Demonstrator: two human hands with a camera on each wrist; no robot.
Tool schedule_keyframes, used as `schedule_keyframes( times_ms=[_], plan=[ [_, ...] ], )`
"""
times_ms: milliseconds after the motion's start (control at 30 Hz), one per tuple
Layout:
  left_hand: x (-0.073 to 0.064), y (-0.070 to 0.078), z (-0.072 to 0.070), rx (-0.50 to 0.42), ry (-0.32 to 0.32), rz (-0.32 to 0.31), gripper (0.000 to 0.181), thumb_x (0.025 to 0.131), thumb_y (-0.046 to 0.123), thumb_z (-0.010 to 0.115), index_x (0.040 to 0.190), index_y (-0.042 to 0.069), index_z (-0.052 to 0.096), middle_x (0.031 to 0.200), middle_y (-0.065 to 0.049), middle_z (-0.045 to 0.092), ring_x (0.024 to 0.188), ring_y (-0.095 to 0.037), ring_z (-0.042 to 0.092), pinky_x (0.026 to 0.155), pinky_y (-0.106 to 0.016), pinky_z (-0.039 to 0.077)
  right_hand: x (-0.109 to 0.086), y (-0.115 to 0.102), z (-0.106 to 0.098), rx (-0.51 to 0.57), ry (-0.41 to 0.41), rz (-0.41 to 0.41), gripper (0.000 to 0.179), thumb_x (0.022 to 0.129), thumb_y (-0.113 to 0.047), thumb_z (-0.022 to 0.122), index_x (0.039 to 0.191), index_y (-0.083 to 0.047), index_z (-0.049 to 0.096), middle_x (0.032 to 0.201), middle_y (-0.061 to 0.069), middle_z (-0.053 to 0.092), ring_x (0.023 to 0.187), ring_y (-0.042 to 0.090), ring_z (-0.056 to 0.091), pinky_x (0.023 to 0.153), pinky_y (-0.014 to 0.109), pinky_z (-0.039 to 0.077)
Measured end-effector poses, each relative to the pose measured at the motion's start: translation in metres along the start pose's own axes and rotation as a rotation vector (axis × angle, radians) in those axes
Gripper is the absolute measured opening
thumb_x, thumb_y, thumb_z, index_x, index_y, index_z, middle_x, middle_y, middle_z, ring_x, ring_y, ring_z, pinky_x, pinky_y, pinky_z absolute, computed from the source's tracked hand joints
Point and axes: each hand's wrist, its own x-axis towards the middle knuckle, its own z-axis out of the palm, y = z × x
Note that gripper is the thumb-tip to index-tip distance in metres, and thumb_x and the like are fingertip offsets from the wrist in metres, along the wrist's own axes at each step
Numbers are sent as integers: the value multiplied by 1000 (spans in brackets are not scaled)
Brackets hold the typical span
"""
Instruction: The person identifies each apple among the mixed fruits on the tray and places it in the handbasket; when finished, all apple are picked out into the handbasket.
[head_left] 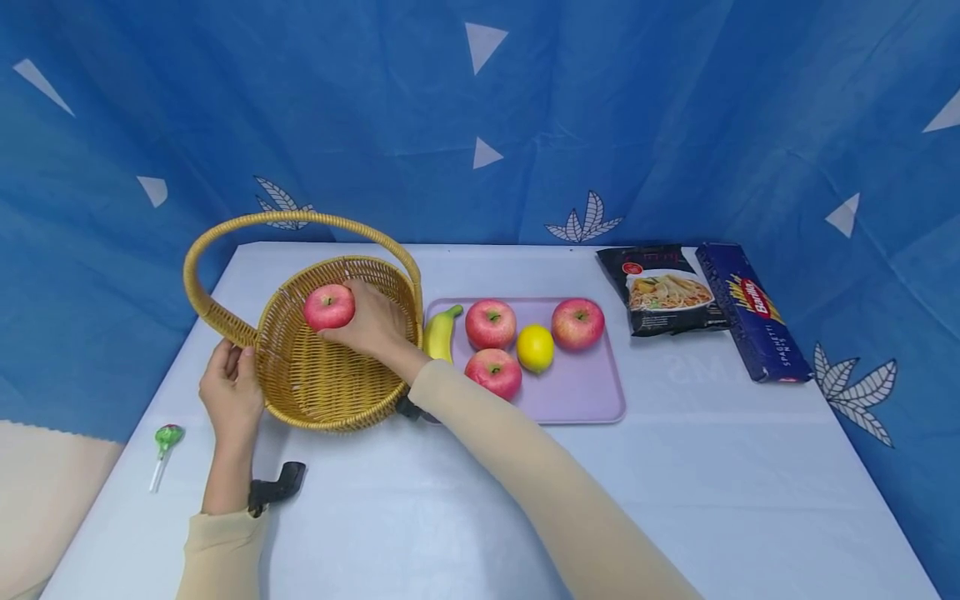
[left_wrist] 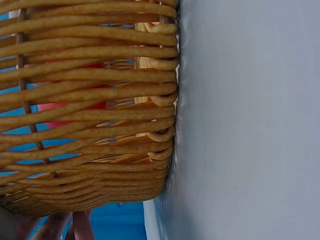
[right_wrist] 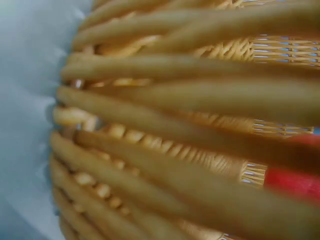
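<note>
A wicker basket (head_left: 330, 423) with a tall arched handle stands on the left of the table. My left hand (head_left: 234, 392) holds its left rim, at the foot of the handle. Over the basket's opening, my right hand (head_left: 372, 321) grips a red apple (head_left: 329, 307) from its right side. Through the weave of the basket (left_wrist: 90, 120) in the left wrist view, red patches of the apple show, and a few left fingertips (left_wrist: 82, 227) appear at the lower edge. The right wrist view has the basket's side up close, blurred, with the red apple (right_wrist: 295, 184) behind the strands.
Right of the basket, a lilac tray (head_left: 581, 400) bears several apples, a lemon (head_left: 536, 348) and a banana (head_left: 440, 335). Further right lie a black noodle packet (head_left: 663, 292) and a blue spaghetti box (head_left: 753, 312). A green lollipop (head_left: 168, 436) lies near the left edge.
</note>
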Motion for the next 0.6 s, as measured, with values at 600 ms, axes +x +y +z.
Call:
schedule_keyframes(
  times_ms=[600],
  plan=[
    [-2,4,0,13,-2,-29,41,105,29,42,144,18,49,140,-14,57,127,-29,57,103,-32,53,1,2,5,-85,-110,-27,63,70,-50,85,115,-22,50,106,-9,60,99,10,59,80,25,53]
  ],
)
